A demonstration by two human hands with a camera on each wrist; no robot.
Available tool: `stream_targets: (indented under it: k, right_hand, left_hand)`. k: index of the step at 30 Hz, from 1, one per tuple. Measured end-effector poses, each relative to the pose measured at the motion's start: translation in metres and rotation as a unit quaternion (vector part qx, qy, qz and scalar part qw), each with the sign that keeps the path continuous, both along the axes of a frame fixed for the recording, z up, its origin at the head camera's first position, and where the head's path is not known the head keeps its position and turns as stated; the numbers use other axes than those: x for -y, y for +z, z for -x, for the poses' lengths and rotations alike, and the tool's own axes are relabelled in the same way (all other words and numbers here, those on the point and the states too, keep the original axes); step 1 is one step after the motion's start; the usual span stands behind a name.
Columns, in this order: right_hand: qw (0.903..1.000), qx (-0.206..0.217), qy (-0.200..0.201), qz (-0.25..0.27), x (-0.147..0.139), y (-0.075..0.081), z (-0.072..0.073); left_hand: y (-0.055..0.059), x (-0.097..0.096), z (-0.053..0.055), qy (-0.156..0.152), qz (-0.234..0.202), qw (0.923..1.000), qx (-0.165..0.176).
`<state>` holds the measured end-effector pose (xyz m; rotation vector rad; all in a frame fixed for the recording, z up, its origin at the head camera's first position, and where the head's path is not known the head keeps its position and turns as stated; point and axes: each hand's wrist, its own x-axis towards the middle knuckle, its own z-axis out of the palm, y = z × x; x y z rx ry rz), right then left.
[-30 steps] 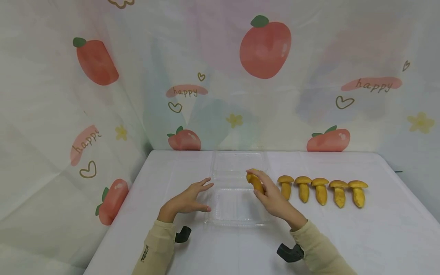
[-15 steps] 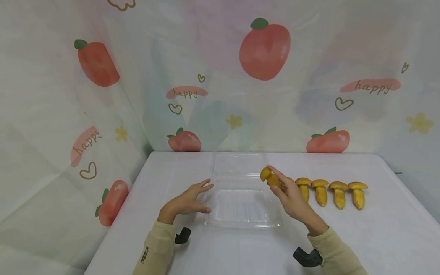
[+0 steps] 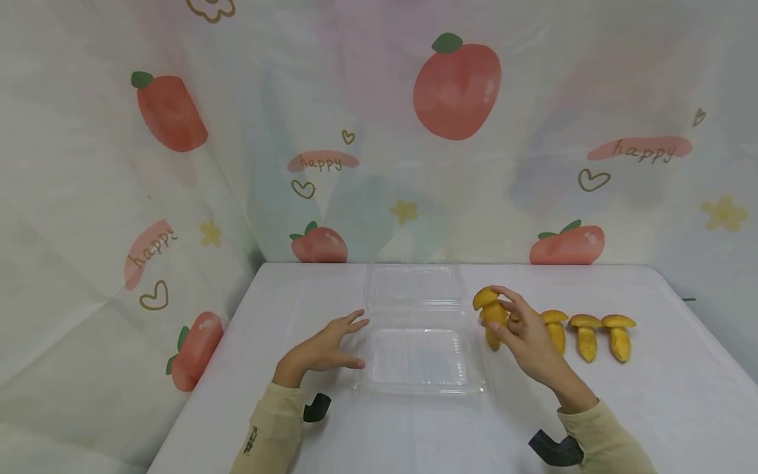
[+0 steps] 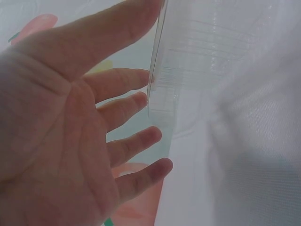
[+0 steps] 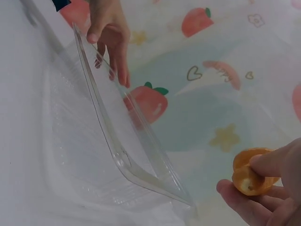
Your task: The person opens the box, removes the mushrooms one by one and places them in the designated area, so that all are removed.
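Note:
My right hand (image 3: 535, 342) pinches a yellow mushroom (image 3: 486, 299) between thumb and fingers, above the left end of a row of mushrooms. In the right wrist view the held mushroom (image 5: 249, 181) shows its stem end. Partly hidden behind it lies the leftmost mushroom of the row (image 3: 493, 340). My left hand (image 3: 322, 349) has its fingers spread at the left side of a clear plastic clamshell box (image 3: 417, 388), holding nothing. In the left wrist view the fingers (image 4: 136, 143) are extended near the box's rim (image 4: 153, 70); whether they touch it, I cannot tell.
More mushrooms (image 3: 586, 337) lie to the right, caps toward the back wall. The box's lid (image 3: 414, 286) is folded back on the white table (image 3: 414, 441). A fruit-printed cloth (image 3: 367, 99) hangs behind. A black wrist mount (image 3: 556, 449) sits on each forearm.
My right hand has moved right with the mushroom, from over the box to the row's left end, and the mushroom is turned more upright. My left hand has stayed in place.

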<state>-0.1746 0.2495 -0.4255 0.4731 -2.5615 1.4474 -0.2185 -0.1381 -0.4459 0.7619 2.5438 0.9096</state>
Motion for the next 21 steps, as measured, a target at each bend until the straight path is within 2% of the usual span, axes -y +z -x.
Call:
stream_targets:
  k: [6,12,16,21]
  right_hand:
    - [0.9994,0.004,-0.03,-0.02,-0.015,0.0,-0.004]
    - [0.9997,-0.001,-0.025,-0.007,-0.028,0.002,-0.007]
    - [0.9991,-0.02,-0.031,-0.021,-0.039,0.002,-0.006]
    - [0.9988,-0.018,-0.04,-0.024,-0.055,0.005,-0.006]
  left_hand:
    - [0.0,-0.001,0.001,0.001,0.003,1.0,-0.002]
    - [0.0,0.0,0.0,-0.001,-0.004,1.0,-0.001]
    - [0.001,0.0,-0.001,-0.002,-0.006,1.0,0.001]
    - [0.001,0.0,-0.001,0.0,-0.007,1.0,0.003]
